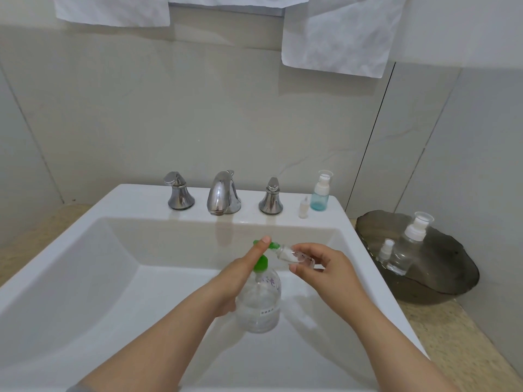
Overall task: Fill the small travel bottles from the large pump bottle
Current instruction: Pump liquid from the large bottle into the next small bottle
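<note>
A large clear pump bottle (260, 306) with a green pump head (274, 245) stands in the white sink basin (113, 278). My left hand (240, 275) grips its neck, and the index finger lies on top of the pump head. My right hand (325, 267) pinches a small clear travel bottle (288, 254). That bottle is tilted on its side with its open mouth against the pump nozzle, and white liquid shows inside it.
A chrome faucet (223, 196) with two handles stands on the sink's back ledge. Beside it are a blue-tinted pump bottle (319, 193) and a tiny pump insert (303, 207). On the right counter, a dark tray (441, 281) holds a clear pump bottle (410, 244) and a small spray bottle (386, 250).
</note>
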{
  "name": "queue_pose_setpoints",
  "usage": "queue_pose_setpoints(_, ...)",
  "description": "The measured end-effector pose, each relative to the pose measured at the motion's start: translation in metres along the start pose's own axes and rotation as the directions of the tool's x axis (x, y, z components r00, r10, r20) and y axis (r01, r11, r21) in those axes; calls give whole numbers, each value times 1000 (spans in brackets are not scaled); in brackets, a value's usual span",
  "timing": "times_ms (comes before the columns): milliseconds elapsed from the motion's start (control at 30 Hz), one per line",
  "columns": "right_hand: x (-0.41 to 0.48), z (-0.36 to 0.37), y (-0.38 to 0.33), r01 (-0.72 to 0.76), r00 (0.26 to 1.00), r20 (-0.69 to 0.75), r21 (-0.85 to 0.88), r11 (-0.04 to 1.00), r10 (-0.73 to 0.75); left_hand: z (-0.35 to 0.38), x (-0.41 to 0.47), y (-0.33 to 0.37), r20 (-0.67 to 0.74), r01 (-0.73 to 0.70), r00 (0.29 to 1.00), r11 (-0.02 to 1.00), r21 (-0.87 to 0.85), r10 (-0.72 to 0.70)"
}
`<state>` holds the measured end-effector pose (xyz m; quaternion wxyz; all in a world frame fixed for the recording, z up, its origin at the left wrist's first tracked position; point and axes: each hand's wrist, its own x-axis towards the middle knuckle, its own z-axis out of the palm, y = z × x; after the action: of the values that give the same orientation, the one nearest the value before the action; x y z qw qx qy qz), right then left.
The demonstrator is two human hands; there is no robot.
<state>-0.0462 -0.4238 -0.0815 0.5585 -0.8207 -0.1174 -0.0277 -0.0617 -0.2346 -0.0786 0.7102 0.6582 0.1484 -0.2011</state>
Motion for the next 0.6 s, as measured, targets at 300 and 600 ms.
queue_pose_setpoints(300, -1, 0, -2, 1, 1000, 15, -12, 1000, -1, 0, 4, -3, -43, 1, 999, 1000, 25, 0)
queue_pose_setpoints(600, -2, 1, -3, -16, 999, 46, -38, 999, 18, -4, 6, -2, -43, 13, 999, 1000, -9, -13)
